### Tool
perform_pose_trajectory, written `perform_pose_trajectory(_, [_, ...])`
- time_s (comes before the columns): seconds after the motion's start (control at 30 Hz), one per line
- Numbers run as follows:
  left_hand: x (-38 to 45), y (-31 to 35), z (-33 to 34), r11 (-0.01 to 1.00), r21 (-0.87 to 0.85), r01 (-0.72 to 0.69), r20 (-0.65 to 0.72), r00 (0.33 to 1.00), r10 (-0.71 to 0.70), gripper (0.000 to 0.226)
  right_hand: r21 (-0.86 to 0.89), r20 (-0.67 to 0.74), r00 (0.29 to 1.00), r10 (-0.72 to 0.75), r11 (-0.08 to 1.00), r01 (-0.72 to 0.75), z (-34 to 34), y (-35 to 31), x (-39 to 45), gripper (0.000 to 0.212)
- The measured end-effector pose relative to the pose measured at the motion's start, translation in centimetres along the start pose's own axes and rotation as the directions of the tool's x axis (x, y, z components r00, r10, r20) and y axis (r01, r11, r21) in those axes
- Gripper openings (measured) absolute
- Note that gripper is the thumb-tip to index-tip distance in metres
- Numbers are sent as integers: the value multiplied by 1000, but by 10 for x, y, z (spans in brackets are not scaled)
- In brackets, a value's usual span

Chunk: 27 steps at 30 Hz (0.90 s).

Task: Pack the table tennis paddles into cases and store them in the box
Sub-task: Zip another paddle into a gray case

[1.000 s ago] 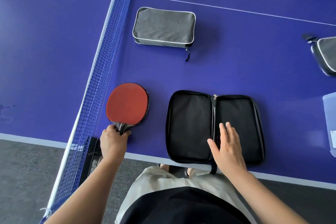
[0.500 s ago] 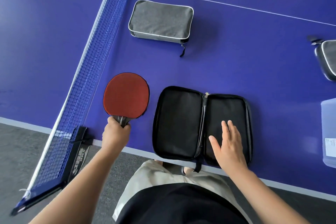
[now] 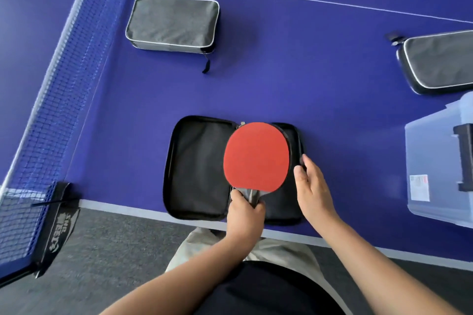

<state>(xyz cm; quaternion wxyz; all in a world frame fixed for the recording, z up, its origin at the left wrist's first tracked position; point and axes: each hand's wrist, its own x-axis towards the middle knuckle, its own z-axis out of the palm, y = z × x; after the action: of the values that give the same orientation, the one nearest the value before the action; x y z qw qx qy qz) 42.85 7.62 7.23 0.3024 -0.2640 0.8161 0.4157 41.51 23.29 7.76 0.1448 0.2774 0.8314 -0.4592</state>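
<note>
The open case [image 3: 199,169] lies flat at the near edge of the blue table [image 3: 307,71], both halves spread so the black lining faces up and either side can take a paddle. The left hand [image 3: 245,215] wraps its fingers around the handle of the red paddle [image 3: 256,156], holding the blade face-up over the case's right half, roughly along that half's length. Whether the blade touches the lining or hangs just above it cannot be told from this view.

The right hand [image 3: 311,186] sits at the case's right edge, fingers loosely extended and resting against the rim, probably to keep the case from sliding or folding as the paddle goes in. It grips nothing.

2 closed grey cases wait on the table: 1 far case [image 3: 172,23] beyond the open one, near the net [image 3: 58,66], and 1 right case [image 3: 440,61] at the frame's right side. Just in front of that one stands the translucent box [image 3: 432,169], close to the right hand, which suits it as the place where zipped cases go. The open case is not yet zipped, so closing it looks like the next need.
</note>
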Motion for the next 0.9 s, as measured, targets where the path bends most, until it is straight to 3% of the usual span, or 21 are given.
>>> perform_pose_trajectory(0.43, [6, 22, 62, 1000, -5, 9, -19, 1000, -9, 24, -38, -2, 999, 53, 998, -53, 5, 18, 38, 56])
perform_pose_trajectory(0.7, [14, 20, 62, 968, 252, 19, -89, 996, 3, 35, -138, -36, 999, -14, 990, 9, 9, 21, 42, 54])
perform_pose_trajectory(0.9, [16, 22, 54, 984, 164, 72, -13, 997, -70, 47, -149, -50, 998, -46, 988, 38, 8, 22, 43, 53])
